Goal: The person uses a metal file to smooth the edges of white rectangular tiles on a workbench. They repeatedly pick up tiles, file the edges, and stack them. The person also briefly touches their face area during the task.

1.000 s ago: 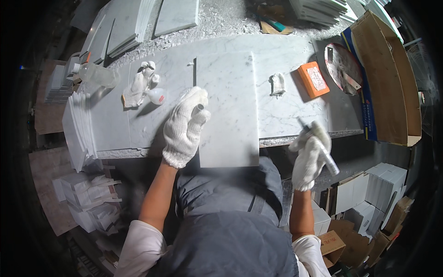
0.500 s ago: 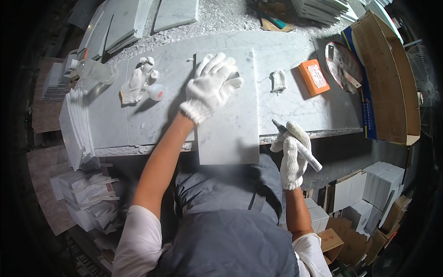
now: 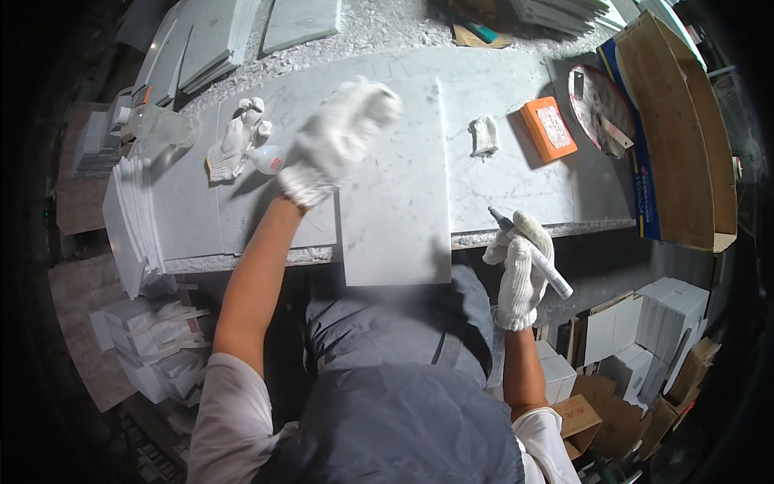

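A white-grey marble slab (image 3: 393, 202) lies flat on the bench, its near end jutting past the front edge toward my lap. Over its far left part, my left hand (image 3: 343, 137) wears a white knit glove and is smeared by motion. Whether its fingers touch the slab cannot be made out. My right hand (image 3: 524, 278), gloved alike, is closed around a marker pen (image 3: 551, 271) to the right of the slab. The pen has a pale barrel and a dark tip end that points up and left, clear of the stone.
Left of the slab lie a crumpled glove (image 3: 231, 149) and a small clear squeeze bottle (image 3: 266, 159). Rightward are a white knit scrap (image 3: 485, 135), an orange block (image 3: 549, 129), a round dish with a metal blade (image 3: 601, 109) and a cardboard box (image 3: 681, 137). Stacked slabs (image 3: 129, 218) stand at left.
My left hand has lifted or slid leftward from lying flat with fingers spread on the slab. My right hand, still holding the marker pen, has shifted slightly right.
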Available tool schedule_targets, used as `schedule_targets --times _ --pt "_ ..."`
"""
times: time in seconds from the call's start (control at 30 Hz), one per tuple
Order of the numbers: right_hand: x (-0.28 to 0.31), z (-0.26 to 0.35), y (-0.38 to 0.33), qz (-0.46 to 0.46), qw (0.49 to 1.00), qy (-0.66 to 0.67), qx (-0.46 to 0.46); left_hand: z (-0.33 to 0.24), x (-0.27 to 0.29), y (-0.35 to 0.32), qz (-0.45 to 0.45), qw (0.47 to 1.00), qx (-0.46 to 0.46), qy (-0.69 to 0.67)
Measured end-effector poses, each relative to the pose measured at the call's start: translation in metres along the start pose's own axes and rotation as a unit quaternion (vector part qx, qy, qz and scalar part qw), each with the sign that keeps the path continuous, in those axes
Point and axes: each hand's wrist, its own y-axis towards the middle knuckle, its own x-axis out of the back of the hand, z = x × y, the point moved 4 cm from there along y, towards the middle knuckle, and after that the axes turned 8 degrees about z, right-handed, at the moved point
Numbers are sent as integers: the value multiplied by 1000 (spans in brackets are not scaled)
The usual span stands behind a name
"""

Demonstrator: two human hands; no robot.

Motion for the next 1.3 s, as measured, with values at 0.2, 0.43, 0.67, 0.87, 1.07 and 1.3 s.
schedule_targets --times 0.2,0.43,0.67,0.87,1.07,1.3 --pt "1 -4 -5 30 999 2 -39 -49 8 -85 -163 925 -89 332" --pt "-18 -7 -29 114 991 -43 -61 -16 14 -159 -213 945 4 248" --pt "-57 23 -34 217 965 -145 5 -10 -2 -185 -180 959 -2 217" --pt "-67 37 -33 261 951 -164 22 -15 -46 -175 -27 770 -114 627" --pt "-60 34 -38 182 979 -84 -24 -10 -70 -198 83 848 9 523" --pt "-60 30 -42 226 972 -13 -69 -16 -58 -204 22 825 -42 564"
